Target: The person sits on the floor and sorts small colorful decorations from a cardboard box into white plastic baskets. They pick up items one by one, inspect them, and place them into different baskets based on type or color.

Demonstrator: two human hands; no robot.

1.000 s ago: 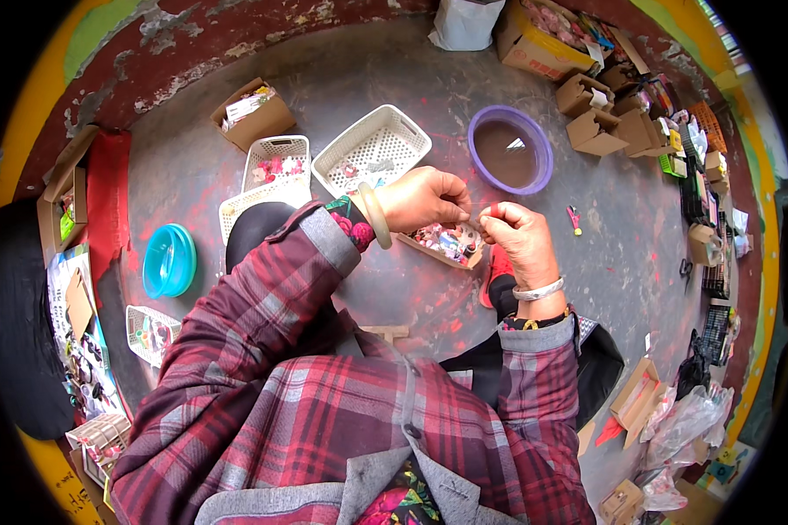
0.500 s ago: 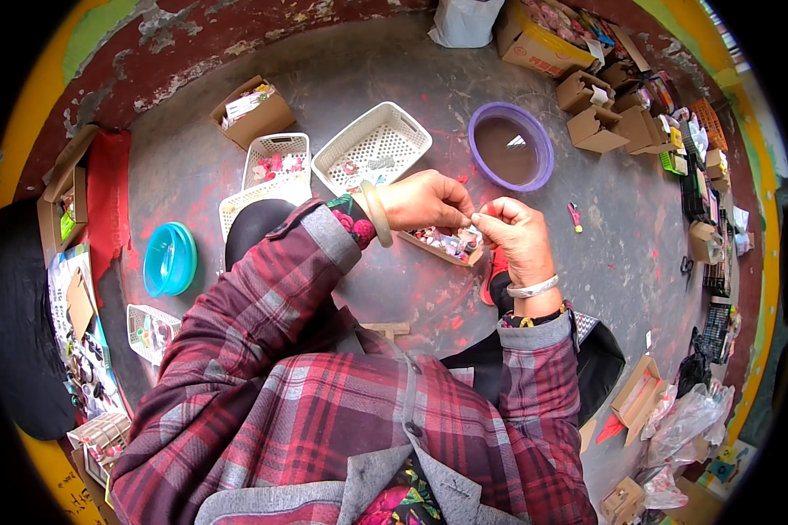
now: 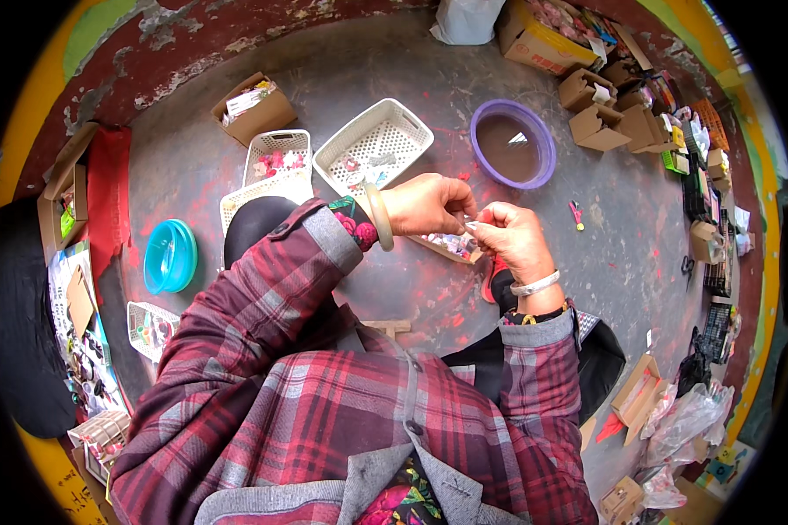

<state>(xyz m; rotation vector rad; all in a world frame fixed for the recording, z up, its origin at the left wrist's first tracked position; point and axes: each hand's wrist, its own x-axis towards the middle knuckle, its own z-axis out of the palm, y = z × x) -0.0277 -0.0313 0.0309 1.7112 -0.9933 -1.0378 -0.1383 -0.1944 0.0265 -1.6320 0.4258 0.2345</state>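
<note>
My left hand (image 3: 429,206) and my right hand (image 3: 515,238) meet in front of me with their fingertips pinched close together. A tiny whitish piece (image 3: 471,225) shows between the fingertips, too small to name. Both hands are closed around that spot. Just below them sits a small cardboard tray (image 3: 451,253) heaped with small colourful bits, partly hidden by my fingers. Left of my hands a large white plastic basket (image 3: 372,144) holds a few small items. Behind my left forearm are smaller white baskets, one with pink and red pieces (image 3: 280,162).
A purple basin (image 3: 514,144) of murky water stands beyond my right hand. A small pink and yellow tool (image 3: 577,215) lies on the floor. Teal bowls (image 3: 170,256) and an open carton (image 3: 256,109) are at the left. Cardboard boxes (image 3: 597,127) line the right wall.
My right hand has dropped slightly and its fingers have shifted around the small piece. The left hand stays close by with its fingers a little more curled.
</note>
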